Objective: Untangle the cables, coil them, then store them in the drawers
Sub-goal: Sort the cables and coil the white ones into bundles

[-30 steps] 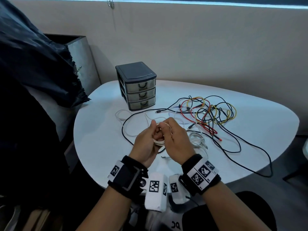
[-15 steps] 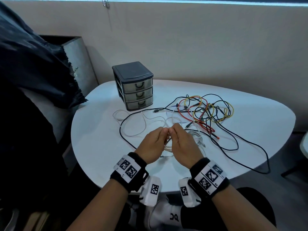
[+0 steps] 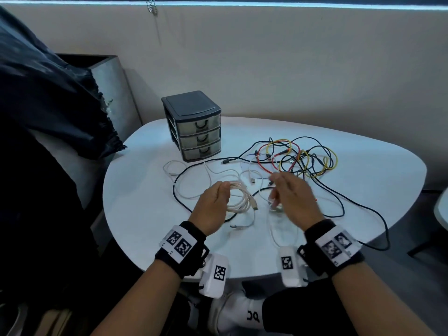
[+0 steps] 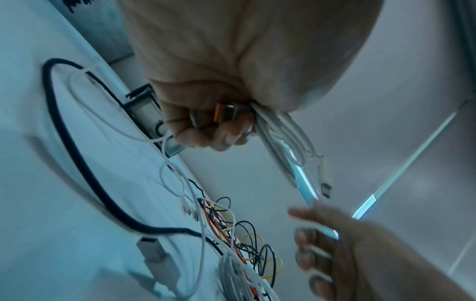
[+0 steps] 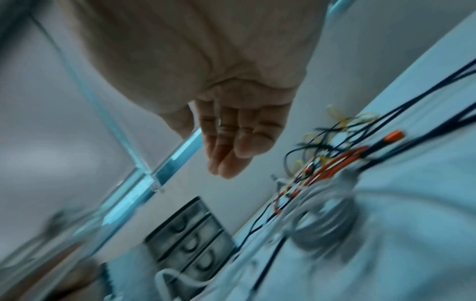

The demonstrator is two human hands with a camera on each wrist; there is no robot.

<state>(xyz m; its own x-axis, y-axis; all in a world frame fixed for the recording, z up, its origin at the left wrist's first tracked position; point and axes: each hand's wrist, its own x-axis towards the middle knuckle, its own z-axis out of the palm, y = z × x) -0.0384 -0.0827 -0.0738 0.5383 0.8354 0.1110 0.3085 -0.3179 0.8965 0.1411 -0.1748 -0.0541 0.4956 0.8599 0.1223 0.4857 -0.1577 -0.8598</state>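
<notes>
My left hand (image 3: pixel 214 202) grips a coiled white cable (image 3: pixel 240 200) just above the white table (image 3: pixel 135 202); in the left wrist view the curled fingers (image 4: pixel 206 130) clamp the white loops (image 4: pixel 280 134) and a plug with an orange insert. My right hand (image 3: pixel 291 195) hovers to the right of the coil, fingers (image 5: pixel 226 148) straight and holding nothing. A tangle of red, yellow and black cables (image 3: pixel 295 158) lies beyond the hands. More loose white cable (image 3: pixel 208 175) and a long black cable (image 3: pixel 179 197) trail on the table. The small grey three-drawer unit (image 3: pixel 195 127) stands at the back left, all drawers closed.
A black cable (image 3: pixel 363 214) loops over the table's right front edge. A dark cloth (image 3: pixel 48 98) hangs over a grey box (image 3: pixel 114 93) left of the table. A beige wall rises behind. My knees and a white sock (image 3: pixel 242 316) show under the table.
The hands were joined on the white coil; the right hand has let go and moved right, fingers spread. The left hand keeps the coil, shifted slightly left.
</notes>
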